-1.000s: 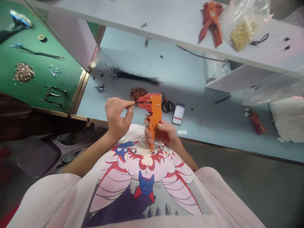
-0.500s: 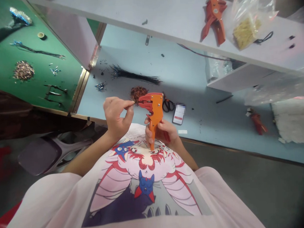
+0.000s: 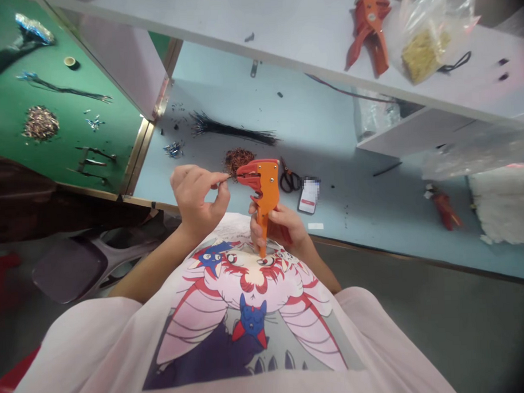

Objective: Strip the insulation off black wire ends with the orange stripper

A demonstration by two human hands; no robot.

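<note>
My right hand [image 3: 284,224] is wrapped round the handles of an orange wire stripper [image 3: 268,185] with red jaws, held upright in front of my chest. The thumb and forefinger of my left hand [image 3: 199,198] pinch a thin dark wire [image 3: 231,176], whose far end meets the stripper's jaws; most of it is hidden by the fingers. Just behind the jaws lies a pile of copper-coloured bits [image 3: 239,157], partly covered by the tool. A bundle of black wires [image 3: 238,131] rests farther back on the blue table.
Scissors [image 3: 289,179] and a phone [image 3: 309,196] lie right of the stripper. Small blue-and-silver pieces [image 3: 173,148] lie to the left. A shelf [image 3: 282,38] crosses the back, bearing another wire stripper [image 3: 370,32] and a plastic bag [image 3: 428,47]. Red-handled pliers [image 3: 445,207] lie far right.
My left hand has drawn slightly to the left, away from the jaws, and a little more of the thin wire shows between fingers and tool. The stripper has shifted slightly left.
</note>
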